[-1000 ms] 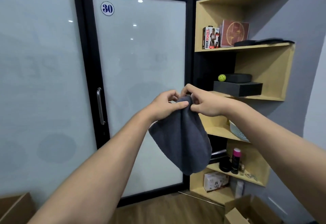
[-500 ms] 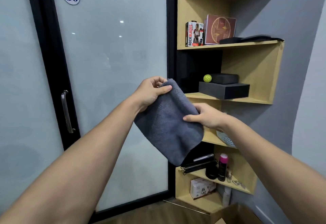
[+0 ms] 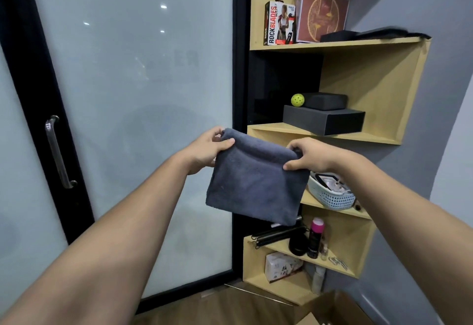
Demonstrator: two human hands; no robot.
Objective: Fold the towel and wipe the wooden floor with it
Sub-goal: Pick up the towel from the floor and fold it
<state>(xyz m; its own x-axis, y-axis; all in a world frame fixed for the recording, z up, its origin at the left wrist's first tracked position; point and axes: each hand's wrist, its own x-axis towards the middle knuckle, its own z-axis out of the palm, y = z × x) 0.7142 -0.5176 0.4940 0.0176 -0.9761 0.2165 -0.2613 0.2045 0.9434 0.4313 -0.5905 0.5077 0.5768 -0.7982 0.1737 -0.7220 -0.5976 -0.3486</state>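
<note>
Left hand: your left hand (image 3: 207, 149) is closed in a pinch on the upper left corner of the towel (image 3: 253, 184), thumb lying across the front of the cloth and the other fingers curled behind it.
Right hand: your right hand (image 3: 311, 155) grips the upper right corner the same way, thumb at the front lower edge of the fold, fingers wrapped over the top.
Towel: dark grey, folded to a rough rectangle, held up in the air between your two hands at about chest height. Its top edge is a rolled fold running from one hand to the other, slightly lower on the right. The rest hangs free below, with the bottom edge slanting down to the right.
Wooden floor: you can see a strip of it (image 3: 230, 306) at the bottom of the view, well below the towel and not touching it.
Behind the towel: a frosted glass door (image 3: 133, 120) with a black frame and a metal handle (image 3: 57, 153) stands to the left.
Shelf unit: a light wooden shelf unit (image 3: 373, 89) fills the right side. A yellow ball (image 3: 297, 100) sits on a dark box, and a pale perforated basket (image 3: 332, 196) sits just right of the towel's lower edge.
Bottom right corner: part of a cardboard box (image 3: 332, 309) shows on the floor.
</note>
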